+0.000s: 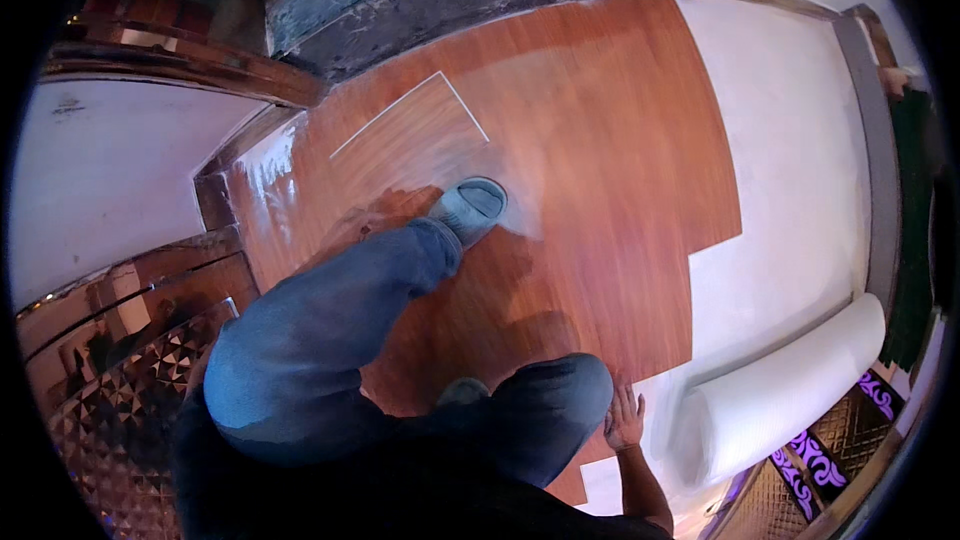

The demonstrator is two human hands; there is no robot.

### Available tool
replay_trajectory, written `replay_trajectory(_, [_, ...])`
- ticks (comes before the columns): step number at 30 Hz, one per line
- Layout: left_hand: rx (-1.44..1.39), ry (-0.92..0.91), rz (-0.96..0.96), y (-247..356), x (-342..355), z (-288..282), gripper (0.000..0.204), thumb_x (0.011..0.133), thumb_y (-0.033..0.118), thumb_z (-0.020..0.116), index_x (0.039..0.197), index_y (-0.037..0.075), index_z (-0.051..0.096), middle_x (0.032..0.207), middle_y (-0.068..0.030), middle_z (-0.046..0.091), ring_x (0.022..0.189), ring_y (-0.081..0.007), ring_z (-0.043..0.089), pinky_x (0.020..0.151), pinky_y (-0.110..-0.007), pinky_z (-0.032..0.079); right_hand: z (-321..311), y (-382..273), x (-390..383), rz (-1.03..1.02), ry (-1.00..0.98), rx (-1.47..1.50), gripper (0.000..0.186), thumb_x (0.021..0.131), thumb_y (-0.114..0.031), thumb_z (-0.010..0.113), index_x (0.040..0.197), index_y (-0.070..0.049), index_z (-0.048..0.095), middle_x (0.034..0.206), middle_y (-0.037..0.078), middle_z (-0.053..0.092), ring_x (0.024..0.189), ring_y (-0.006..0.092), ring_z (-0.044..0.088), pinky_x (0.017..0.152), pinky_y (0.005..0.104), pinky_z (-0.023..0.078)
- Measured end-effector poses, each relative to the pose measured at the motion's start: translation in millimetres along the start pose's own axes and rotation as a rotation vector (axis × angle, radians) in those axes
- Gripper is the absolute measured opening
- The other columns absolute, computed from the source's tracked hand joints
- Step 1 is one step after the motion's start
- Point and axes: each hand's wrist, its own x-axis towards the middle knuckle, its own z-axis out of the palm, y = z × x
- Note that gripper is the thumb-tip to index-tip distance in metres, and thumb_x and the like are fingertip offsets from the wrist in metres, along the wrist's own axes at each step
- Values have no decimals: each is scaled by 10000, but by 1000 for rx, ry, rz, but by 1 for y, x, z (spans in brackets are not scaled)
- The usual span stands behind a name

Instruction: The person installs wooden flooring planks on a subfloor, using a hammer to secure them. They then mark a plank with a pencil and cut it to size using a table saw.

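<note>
My right hand (624, 420) rests low beside my bent right knee (575, 390), fingers stretched out and holding nothing. It lies where the stepped edge of the wood-look floor planks (610, 190) meets the white underlay sheet (790, 140). Just to its right is a thick roll of white underlay (780, 390). My left hand does not show. Ahead, my shod foot (472, 205) stands on the planks, close to a plank piece (415, 125) with two pale edges.
A dark step (480, 0) runs along the far side. At left are a pale wall panel (120, 170) with wooden trim and a faceted shiny panel (130, 420). Patterned dark panels with purple scrolls (815, 460) stand beyond the roll at lower right.
</note>
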Motion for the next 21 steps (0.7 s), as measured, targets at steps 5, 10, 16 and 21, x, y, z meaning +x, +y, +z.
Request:
replay_trajectory(5, [-24,-23,81,3,9,-15,316,986,162,644,1278,40,645,1304,-205,635,1206,-403,619,1050,-483,495,-4,-5,224,-102,240,-38,617,1014,-308,594,1561,-39,500,1664,149,454,1522,348,426,1266,590,272])
replay_trajectory(10, [-83,-4,70,2,-36,-44,310,983,156,647,1270,39,647,1305,-201,633,1205,-401,619,1049,-481,494,12,-25,237,-143,319,-40,649,1008,-349,608,1576,-62,483,1684,120,429,1553,324,385,1284,582,251])
replay_trajectory(16, [6,146,112,-31,-18,-10,256,962,169,654,1183,41,672,1232,-201,648,1178,-407,618,1007,-493,498,8,-23,232,-137,314,-39,629,992,-267,617,1570,-57,489,1644,158,469,1539,360,406,1286,576,249])
replay_trajectory(21, [120,168,-83,-116,27,-4,129,940,131,635,1054,76,659,1119,-174,634,1099,-406,607,960,-516,495,-37,-15,249,-250,185,173,491,1010,-245,610,1454,-35,587,1562,192,535,1450,408,480,1211,550,367])
